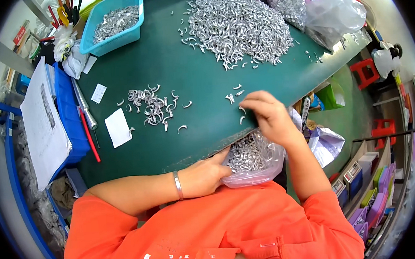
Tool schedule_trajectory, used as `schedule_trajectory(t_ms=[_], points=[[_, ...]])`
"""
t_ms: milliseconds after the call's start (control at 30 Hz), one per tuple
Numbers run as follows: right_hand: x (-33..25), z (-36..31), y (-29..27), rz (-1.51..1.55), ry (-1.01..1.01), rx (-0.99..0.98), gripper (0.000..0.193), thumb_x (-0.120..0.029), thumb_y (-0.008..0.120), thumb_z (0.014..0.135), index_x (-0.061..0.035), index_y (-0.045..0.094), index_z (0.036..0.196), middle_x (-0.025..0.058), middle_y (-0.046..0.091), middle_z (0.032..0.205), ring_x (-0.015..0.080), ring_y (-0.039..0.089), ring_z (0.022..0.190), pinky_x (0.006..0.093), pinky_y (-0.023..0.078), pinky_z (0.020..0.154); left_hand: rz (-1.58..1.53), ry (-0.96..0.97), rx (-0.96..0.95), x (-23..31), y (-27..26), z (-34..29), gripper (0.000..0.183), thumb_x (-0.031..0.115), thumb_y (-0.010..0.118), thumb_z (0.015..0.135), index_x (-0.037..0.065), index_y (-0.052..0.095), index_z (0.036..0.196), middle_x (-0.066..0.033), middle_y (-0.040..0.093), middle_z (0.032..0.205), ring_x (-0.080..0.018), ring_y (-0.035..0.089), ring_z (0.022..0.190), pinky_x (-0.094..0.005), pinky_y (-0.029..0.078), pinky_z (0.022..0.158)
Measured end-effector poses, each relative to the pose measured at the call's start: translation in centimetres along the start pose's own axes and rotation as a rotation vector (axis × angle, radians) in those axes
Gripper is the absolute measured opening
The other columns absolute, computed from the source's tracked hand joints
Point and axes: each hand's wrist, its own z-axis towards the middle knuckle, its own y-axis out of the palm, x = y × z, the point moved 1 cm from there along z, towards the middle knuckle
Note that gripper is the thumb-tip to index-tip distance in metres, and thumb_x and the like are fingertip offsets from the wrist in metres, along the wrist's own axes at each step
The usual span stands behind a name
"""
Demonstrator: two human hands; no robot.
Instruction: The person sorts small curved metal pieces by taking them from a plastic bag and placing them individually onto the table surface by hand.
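Observation:
My left hand (205, 176), with a metal bracelet at its wrist, is closed on the rim of a clear plastic bag (254, 178) at the table's near edge. Small curved silver metal parts (246, 155) fill the bag. Above the bag's right side, my right hand (271, 118) reaches over the table edge with loosely bent fingers. Its fingertips are at a curved metal part (242, 121) and a few others on the green tabletop (201, 106); the thumb is mostly hidden. A small scattered group of such parts (154, 106) lies to the left.
A large heap of metal parts (241, 28) covers the far right tabletop, beside filled plastic bags (334, 14). At far left stands a light-blue basket (110, 48) of parts. Paper slips (118, 128), a red pen (90, 135) and a blue bin (74, 114) are at left. Red stools (364, 73) stand right.

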Motion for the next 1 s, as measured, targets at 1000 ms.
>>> schedule_trajectory(t_ms=[1000], points=[[3.0,8.5,1.1,-0.124,-0.191,0.108,0.026,0.0,0.057,0.083,0.0001,0.065,0.108,0.02,0.06,0.117,0.0366,0.057,0.11,0.0415,0.045,0.097,0.068,-0.044,-0.059,-0.6,0.5,0.1,0.021,0.0,0.062,0.074,0.004,0.071,0.092,-0.0417,0.02,0.146,-0.0526,0.039,0.128,-0.0417,0.043,0.102]])
